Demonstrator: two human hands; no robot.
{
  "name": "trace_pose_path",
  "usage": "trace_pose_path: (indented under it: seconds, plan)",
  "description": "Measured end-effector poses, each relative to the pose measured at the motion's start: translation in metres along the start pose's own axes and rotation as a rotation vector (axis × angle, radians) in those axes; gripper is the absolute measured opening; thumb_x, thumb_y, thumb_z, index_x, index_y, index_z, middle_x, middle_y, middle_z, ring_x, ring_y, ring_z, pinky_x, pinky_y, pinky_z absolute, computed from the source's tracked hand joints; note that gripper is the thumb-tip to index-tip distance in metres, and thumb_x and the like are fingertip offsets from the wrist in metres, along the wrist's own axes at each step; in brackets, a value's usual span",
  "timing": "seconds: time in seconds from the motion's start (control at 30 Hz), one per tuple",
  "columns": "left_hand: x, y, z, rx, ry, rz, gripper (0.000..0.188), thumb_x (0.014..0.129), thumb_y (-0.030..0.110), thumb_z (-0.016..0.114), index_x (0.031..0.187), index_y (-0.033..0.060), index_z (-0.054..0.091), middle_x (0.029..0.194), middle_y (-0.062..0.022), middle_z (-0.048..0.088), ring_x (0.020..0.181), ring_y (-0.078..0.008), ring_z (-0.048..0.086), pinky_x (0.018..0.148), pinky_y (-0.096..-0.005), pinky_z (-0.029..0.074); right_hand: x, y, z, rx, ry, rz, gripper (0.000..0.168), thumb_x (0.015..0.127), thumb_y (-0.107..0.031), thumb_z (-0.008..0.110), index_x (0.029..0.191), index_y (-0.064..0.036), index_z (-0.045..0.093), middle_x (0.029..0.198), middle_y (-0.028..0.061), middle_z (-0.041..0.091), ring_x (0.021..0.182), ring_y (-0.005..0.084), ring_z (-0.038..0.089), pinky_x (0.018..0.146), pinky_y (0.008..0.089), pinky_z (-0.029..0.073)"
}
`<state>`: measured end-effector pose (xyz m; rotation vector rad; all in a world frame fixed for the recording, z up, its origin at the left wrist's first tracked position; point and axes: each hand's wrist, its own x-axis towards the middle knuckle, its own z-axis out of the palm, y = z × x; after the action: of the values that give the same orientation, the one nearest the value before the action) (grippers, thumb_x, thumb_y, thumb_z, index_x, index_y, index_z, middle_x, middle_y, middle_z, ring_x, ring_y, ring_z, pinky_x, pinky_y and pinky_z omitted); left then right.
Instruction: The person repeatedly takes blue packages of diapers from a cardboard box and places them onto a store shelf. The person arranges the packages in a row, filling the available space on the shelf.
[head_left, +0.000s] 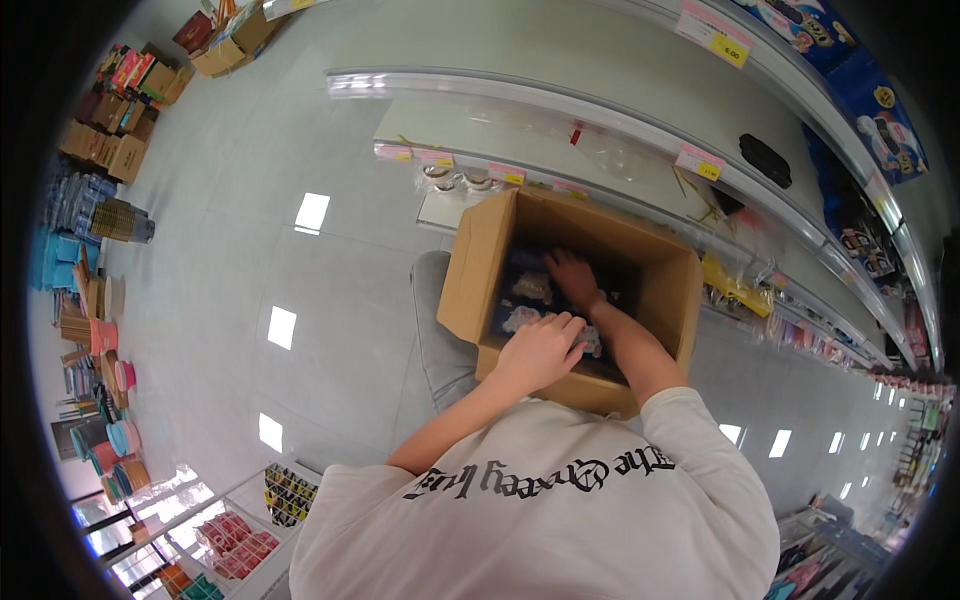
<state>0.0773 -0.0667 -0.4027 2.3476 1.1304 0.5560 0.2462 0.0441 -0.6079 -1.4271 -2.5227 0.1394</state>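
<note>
An open cardboard box (606, 225) stands in front of my body, close against the shelves. Dark blue printed packages (532, 286) lie in its shaded bottom. My right hand (574, 277) reaches deep inside, its fingers on or just above the packages; shadow hides whether it grips one. Over the near left part of the box is my left hand (544, 346), with bent fingers above the packages. Its fingertips are partly hidden, so a hold on anything there cannot be made out.
Shelf boards with clear price rails (480, 84) run along the far side and curve down the right. A black item (765, 160) and blue packages (889, 142) sit on them. My bent grey-clad leg (435, 322) is left of the box. A wire basket rack (225, 525) stands lower left.
</note>
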Motion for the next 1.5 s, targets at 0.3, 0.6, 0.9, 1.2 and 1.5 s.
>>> trace_pose_path:
  seconds: [0.3, 0.6, 0.9, 1.2, 1.5]
  plan:
    - [0.001, 0.000, 0.002, 0.005, -0.034, -0.020, 0.021, 0.091, 0.023, 0.066, 0.100, 0.0051, 0.060, 0.091, -0.0096, 0.063, 0.091, -0.0272, 0.067, 0.081, -0.0395, 0.054, 0.005, -0.028, -0.028, 0.145, 0.003, 0.049, 0.046, 0.087, -0.018, 0.060, 0.131, -0.005, 0.059, 0.124, 0.0171, 0.059, 0.119, 0.0342, 0.057, 0.085, 0.0449, 0.053]
    - [0.006, 0.000, 0.000, -0.001, -0.059, -0.011, 0.018, 0.091, 0.021, 0.066, 0.102, 0.0063, 0.065, 0.093, -0.0110, 0.066, 0.086, -0.0308, 0.068, 0.075, -0.0416, 0.056, -0.007, -0.001, 0.094, -0.013, 0.004, 0.114, 0.056, 0.092, -0.027, 0.061, 0.140, 0.000, 0.052, 0.131, 0.0251, 0.057, 0.119, 0.0408, 0.058, 0.086, 0.0462, 0.057]
    - [0.005, 0.003, -0.002, -0.006, -0.024, -0.035, 0.016, 0.091, 0.020, 0.066, 0.099, 0.0058, 0.065, 0.090, -0.0104, 0.066, 0.083, -0.0305, 0.068, 0.076, -0.0402, 0.055, 0.043, -0.041, -0.016, 0.048, -0.484, 0.022, 0.042, 0.091, -0.019, 0.059, 0.130, -0.003, 0.057, 0.131, 0.0248, 0.057, 0.119, 0.0392, 0.057, 0.097, 0.0495, 0.049]
    - [0.005, 0.000, 0.002, 0.006, -0.085, -0.015, 0.014, 0.091, 0.019, 0.066, 0.097, 0.0059, 0.065, 0.089, -0.0094, 0.065, 0.084, -0.0291, 0.067, 0.074, -0.0398, 0.054, 0.038, -0.036, 0.028, 0.298, -0.438, 0.129, 0.059, 0.085, -0.016, 0.068, 0.141, -0.005, 0.052, 0.132, 0.0230, 0.062, 0.117, 0.0395, 0.064, 0.100, 0.0513, 0.050]
    - [0.006, 0.003, 0.003, 0.011, -0.078, -0.057, 0.015, 0.091, 0.019, 0.066, 0.097, 0.0059, 0.065, 0.089, -0.0097, 0.065, 0.087, -0.0285, 0.068, 0.075, -0.0400, 0.054, 0.031, 0.010, 0.034, 0.170, -0.650, 0.241, 0.033, 0.079, -0.012, 0.066, 0.110, -0.007, 0.075, 0.112, 0.0208, 0.072, 0.104, 0.0396, 0.070, 0.090, 0.0520, 0.054]
